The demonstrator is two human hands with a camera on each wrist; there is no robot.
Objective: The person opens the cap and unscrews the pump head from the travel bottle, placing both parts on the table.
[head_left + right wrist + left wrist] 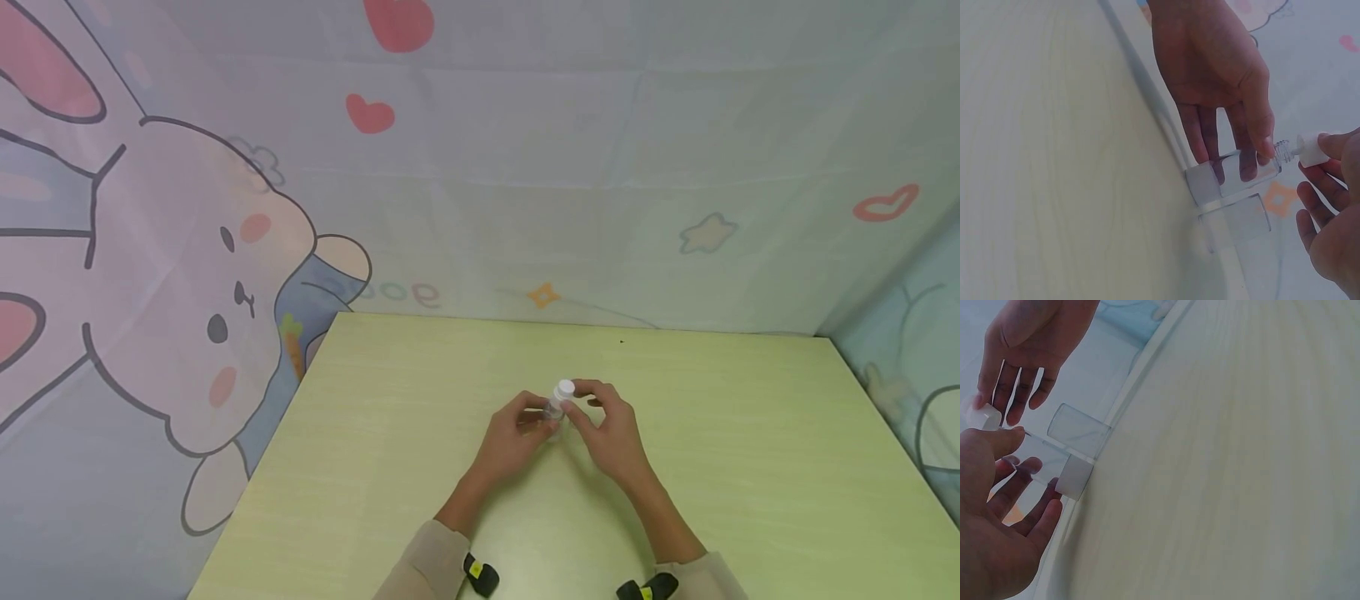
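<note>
My left hand point(508, 442) grips a small clear bottle point(1249, 174) between thumb and fingers. The bottle stands upright over the table, with a frosted white section point(1202, 182) at its foot. Above its threaded neck point(1283, 150), my right hand point(611, 429) pinches a white cap point(1313, 150) between thumb and index finger. A narrow gap shows between cap and neck, with a thin pale piece spanning it. Close beside the bottle on the table is a clear open cylinder point(1079, 430), like a cup or outer cover, largely hidden by the hands in the head view.
The pale yellow-green table point(420, 367) spreads to both sides of the hands. Behind it hangs a printed cloth point(525, 125) with hearts and a cartoon rabbit, and more cloth hangs at the right. Each wrist carries a black strap camera.
</note>
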